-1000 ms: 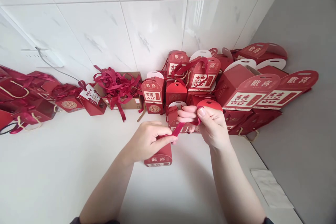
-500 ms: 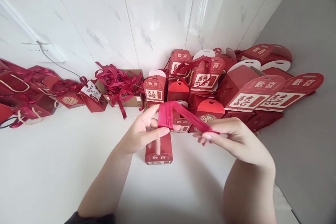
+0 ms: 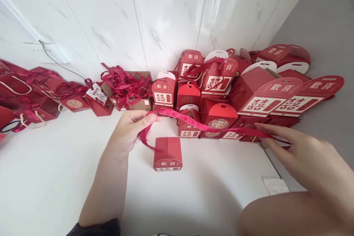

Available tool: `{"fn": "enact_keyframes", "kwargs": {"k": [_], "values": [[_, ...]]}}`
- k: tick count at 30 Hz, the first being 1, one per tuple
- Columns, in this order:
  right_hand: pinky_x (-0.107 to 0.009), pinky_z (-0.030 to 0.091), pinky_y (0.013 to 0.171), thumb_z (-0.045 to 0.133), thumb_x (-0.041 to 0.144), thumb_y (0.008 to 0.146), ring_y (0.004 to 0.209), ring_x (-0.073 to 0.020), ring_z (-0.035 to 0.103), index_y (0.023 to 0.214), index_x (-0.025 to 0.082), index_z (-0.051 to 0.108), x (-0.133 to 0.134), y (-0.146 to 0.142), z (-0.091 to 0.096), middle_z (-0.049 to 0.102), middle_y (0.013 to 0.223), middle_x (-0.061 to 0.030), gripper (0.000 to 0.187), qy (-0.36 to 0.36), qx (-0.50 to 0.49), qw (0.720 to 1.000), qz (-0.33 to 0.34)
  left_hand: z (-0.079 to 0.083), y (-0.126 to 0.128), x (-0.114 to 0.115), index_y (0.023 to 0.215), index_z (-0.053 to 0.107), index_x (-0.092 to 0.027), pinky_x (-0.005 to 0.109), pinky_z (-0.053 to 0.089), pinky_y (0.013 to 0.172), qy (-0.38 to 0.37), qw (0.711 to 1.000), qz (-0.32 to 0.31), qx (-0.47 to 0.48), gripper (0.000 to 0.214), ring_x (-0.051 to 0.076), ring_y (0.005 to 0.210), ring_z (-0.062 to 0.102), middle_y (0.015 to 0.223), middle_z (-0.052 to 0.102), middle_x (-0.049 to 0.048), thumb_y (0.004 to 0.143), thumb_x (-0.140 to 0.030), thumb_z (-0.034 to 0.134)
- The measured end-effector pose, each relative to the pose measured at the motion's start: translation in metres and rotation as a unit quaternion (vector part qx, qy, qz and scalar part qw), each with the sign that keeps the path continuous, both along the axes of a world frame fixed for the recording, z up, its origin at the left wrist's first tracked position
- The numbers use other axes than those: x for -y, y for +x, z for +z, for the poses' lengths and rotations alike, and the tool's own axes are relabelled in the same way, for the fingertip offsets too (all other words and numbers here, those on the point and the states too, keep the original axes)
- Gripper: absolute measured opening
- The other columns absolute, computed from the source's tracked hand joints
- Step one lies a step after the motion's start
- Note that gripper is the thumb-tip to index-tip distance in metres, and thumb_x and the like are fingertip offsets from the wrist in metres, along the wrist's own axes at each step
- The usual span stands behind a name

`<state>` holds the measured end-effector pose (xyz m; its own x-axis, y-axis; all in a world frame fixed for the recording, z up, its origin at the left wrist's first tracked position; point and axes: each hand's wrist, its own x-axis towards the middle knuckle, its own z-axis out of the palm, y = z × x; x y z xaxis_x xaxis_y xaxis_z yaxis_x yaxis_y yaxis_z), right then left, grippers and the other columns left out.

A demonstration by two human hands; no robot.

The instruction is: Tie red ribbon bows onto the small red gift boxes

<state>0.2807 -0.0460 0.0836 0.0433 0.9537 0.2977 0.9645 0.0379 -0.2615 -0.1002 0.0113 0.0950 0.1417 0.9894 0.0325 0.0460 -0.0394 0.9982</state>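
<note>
A dark red ribbon (image 3: 190, 120) stretches through the air between my two hands. My left hand (image 3: 132, 129) pinches it near one end, between thumb and forefinger, and a loose tail curls down below. On the right, my right hand (image 3: 295, 151) has the ribbon running between its thumb and fingers; that hand is a little blurred. Below the ribbon, on the white table, a small red gift box (image 3: 167, 153) with white lettered panels stands apart from the others, touched by neither hand.
A cardboard box (image 3: 148, 104) heaped with red ribbons (image 3: 124, 84) stands against the tiled wall. Several red gift boxes (image 3: 272, 97) are stacked at the back right. More beribboned boxes (image 3: 74, 99) line the left. A white paper-like piece (image 3: 275, 185) lies at the table's right edge.
My right hand has moved right, drawing the ribbon out long. The ribbon that was looped around my left fingers is now unwound, and that hand has shifted slightly left.
</note>
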Motion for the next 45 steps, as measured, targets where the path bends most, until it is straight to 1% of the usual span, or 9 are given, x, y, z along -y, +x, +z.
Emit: {"fn": "enact_keyframes", "kwargs": {"k": [4, 9, 13, 23, 28, 32, 35, 39, 45], "values": [[-0.043, 0.058, 0.076, 0.052, 0.049, 0.092, 0.103, -0.0324, 0.067, 0.139, 0.035, 0.049, 0.029, -0.025, 0.013, 0.057, 0.139, -0.0029, 0.05, 0.029, -0.031, 0.988, 0.151, 0.007, 0.016, 0.009, 0.077, 0.079, -0.017, 0.019, 0.021, 0.038, -0.047, 0.998, -0.029, -0.001, 0.031, 0.004, 0.036, 0.034, 0.038, 0.044, -0.0044, 0.074, -0.048, 0.078], [-0.039, 0.05, 0.101, 0.055, 0.029, 0.095, 0.125, -0.026, 0.056, 0.149, 0.027, 0.036, 0.012, -0.098, 0.023, 0.055, 0.14, -0.007, 0.057, 0.026, -0.131, 0.933, 0.333, -0.001, 0.044, 0.019, 0.077, 0.079, -0.013, 0.02, 0.024, 0.036, -0.117, 0.969, -0.217, -0.004, 0.033, 0.005, 0.034, 0.038, 0.046, 0.058, 0.0012, 0.075, -0.046, 0.077], [-0.029, 0.053, 0.077, 0.049, 0.025, 0.099, 0.087, -0.0186, 0.068, 0.121, 0.023, 0.065, -0.017, -0.125, 0.013, 0.073, 0.1, -0.0038, 0.026, -0.026, -0.193, 0.88, 0.434, -0.002, 0.044, 0.024, 0.085, 0.079, -0.012, 0.018, 0.024, 0.032, -0.14, 0.948, -0.284, 0.002, 0.036, 0.005, 0.031, 0.038, 0.046, 0.062, 0.0033, 0.081, -0.047, 0.072], [-0.028, 0.053, 0.062, 0.056, 0.034, 0.093, 0.073, -0.0203, 0.071, 0.092, 0.026, 0.078, -0.023, -0.062, 0.008, 0.077, 0.085, -0.0002, 0.024, -0.148, -0.144, 0.944, 0.257, -0.002, 0.0, 0.024, 0.058, 0.069, -0.023, 0.019, 0.014, 0.021, -0.005, 0.955, -0.243, 0.17, 0.039, 0.007, 0.014, 0.027, 0.022, 0.038, -0.0047, 0.075, -0.058, 0.071], [-0.027, 0.046, 0.05, 0.058, 0.026, 0.086, 0.057, -0.0193, 0.065, 0.075, 0.022, 0.076, -0.018, -0.025, -0.003, 0.074, 0.07, -0.0022, 0.022, -0.166, -0.057, 0.972, 0.154, 0.001, -0.007, 0.022, 0.049, 0.059, -0.024, 0.021, 0.02, 0.023, 0.08, 0.979, -0.155, 0.102, 0.051, 0.006, 0.016, 0.023, 0.02, 0.029, -0.0069, 0.067, -0.07, 0.07], [-0.024, 0.044, 0.053, 0.051, 0.036, 0.095, 0.057, -0.0148, 0.058, 0.075, 0.021, 0.069, -0.008, -0.035, 0.009, 0.066, 0.063, -0.0004, 0.031, -0.231, -0.088, 0.934, 0.259, 0.013, 0.012, 0.03, 0.088, 0.075, -0.019, 0.023, 0.046, 0.047, 0.074, 0.971, -0.201, -0.109, 0.025, 0.015, 0.059, 0.067, 0.072, 0.073, 0.006, 0.083, -0.043, 0.069], [-0.023, 0.043, 0.055, 0.048, 0.04, 0.098, 0.056, -0.0129, 0.055, 0.072, 0.02, 0.064, -0.005, -0.051, 0.019, 0.061, 0.061, 0.0, 0.037, -0.231, -0.133, 0.908, 0.324, 0.011, 0.035, 0.03, 0.115, 0.069, -0.023, 0.032, 0.056, 0.079, 0.115, 0.937, -0.235, -0.232, 0.041, 0.024, 0.101, 0.067, 0.112, 0.071, 0.0091, 0.078, -0.04, 0.075], [-0.024, 0.041, 0.055, 0.05, 0.044, 0.097, 0.056, -0.0121, 0.051, 0.076, 0.019, 0.064, -0.006, -0.06, 0.022, 0.058, 0.063, 0.0001, 0.035, -0.191, -0.213, 0.896, 0.338, -0.005, 0.058, 0.025, 0.127, 0.062, -0.028, 0.041, 0.042, 0.109, 0.158, 0.901, -0.289, -0.284, 0.062, 0.028, 0.126, 0.054, 0.134, 0.061, 0.0069, 0.07, -0.042, 0.081], [-0.026, 0.035, 0.055, 0.053, 0.046, 0.095, 0.059, -0.0138, 0.044, 0.072, 0.021, 0.059, -0.005, -0.052, 0.019, 0.051, 0.064, 0.0001, 0.035, -0.08, -0.318, 0.91, 0.253, -0.008, 0.062, 0.024, 0.094, 0.075, -0.016, 0.026, 0.052, 0.063, 0.012, 0.898, -0.379, -0.222, 0.027, 0.016, 0.068, 0.067, 0.089, 0.076, 0.008, 0.087, -0.04, 0.065]]}}
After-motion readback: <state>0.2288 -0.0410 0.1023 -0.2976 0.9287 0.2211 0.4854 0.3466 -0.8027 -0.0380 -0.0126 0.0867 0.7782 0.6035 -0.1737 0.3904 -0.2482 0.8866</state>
